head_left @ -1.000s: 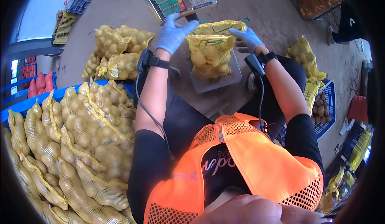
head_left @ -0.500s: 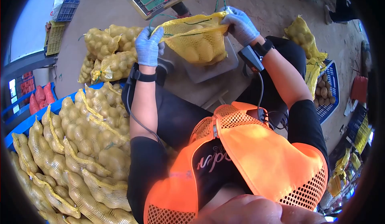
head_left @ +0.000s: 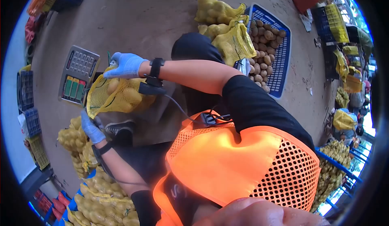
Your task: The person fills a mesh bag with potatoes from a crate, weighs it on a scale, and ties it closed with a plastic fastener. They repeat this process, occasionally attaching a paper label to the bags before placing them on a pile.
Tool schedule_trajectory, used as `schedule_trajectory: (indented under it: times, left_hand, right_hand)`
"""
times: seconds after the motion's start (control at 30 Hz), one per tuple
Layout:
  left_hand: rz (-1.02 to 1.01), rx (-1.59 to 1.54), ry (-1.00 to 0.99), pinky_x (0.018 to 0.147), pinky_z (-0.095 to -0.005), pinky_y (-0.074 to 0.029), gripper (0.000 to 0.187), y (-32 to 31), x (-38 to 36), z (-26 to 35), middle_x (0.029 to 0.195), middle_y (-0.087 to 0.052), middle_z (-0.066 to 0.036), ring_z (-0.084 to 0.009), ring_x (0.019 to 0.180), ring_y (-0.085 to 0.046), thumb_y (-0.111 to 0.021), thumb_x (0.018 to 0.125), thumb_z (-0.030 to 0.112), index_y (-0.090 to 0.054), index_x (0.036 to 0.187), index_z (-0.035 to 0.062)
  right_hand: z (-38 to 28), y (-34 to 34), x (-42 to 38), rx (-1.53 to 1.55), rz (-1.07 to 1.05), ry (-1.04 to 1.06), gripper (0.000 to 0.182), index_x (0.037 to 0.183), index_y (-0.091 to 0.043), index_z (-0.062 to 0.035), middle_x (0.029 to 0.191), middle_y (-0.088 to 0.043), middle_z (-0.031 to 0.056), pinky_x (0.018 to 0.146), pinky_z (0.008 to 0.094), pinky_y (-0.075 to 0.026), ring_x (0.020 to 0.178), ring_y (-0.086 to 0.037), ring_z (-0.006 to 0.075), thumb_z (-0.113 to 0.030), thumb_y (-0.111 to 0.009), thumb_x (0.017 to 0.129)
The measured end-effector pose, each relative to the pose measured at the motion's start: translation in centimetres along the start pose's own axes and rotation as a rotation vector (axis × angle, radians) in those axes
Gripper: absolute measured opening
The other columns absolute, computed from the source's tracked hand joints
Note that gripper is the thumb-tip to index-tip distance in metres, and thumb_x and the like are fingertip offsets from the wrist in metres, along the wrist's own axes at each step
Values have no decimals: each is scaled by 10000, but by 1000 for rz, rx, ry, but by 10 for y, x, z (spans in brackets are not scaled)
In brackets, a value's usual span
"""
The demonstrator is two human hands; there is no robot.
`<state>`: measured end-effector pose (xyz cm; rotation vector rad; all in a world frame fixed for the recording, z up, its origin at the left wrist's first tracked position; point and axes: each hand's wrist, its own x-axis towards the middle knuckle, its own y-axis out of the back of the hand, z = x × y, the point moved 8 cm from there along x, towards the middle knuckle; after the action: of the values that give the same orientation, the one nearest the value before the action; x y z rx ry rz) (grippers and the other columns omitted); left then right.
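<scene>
A yellow mesh bag (head_left: 129,98) with potatoes in it rests over the scale's platform, its mouth stretched toward the display. My right hand (head_left: 126,65), in a pale blue glove, grips the upper corner of the mouth near a green drawstring. At the lower corner is my gloved left hand (head_left: 92,128), its fingers closed on the mesh edge. The digital scale (head_left: 79,75) has a keypad and lit green and red readouts just beyond the bag's mouth.
Filled potato bags (head_left: 73,139) are stacked by my left foot, and more lie in a heap (head_left: 103,201) below. A blue crate (head_left: 283,70) of loose potatoes stands at right, beside several yellow mesh bags (head_left: 235,43). Crates line the left wall.
My head view has turned to the right, so the scale, bag and hands appear farther left. Both hands still hold the mouth of the mesh bag.
</scene>
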<state>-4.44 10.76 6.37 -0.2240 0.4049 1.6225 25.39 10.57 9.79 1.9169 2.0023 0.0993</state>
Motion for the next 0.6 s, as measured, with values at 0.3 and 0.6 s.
schedule_trajectory:
  times: [0.3,0.6]
  left_hand:
    - [221,34,-52,414,-174,-281,682,42,-44,16,560,-453,-15,-79,425,-349,-360,853,630,-482,1206,60]
    - [457,67,-38,507,-225,-351,446,121,-107,8,692,-512,-30,-114,528,-425,-483,878,439,-529,1133,76]
  right_hand:
    - [-22,237,-147,287,605,501,167,873,-633,-25,755,-621,7,618,211,-467,702,-562,56,-166,-676,794]
    - [391,342,-353,-14,596,-655,307,953,-639,-78,777,-618,5,601,231,-467,675,-578,97,-332,-676,786]
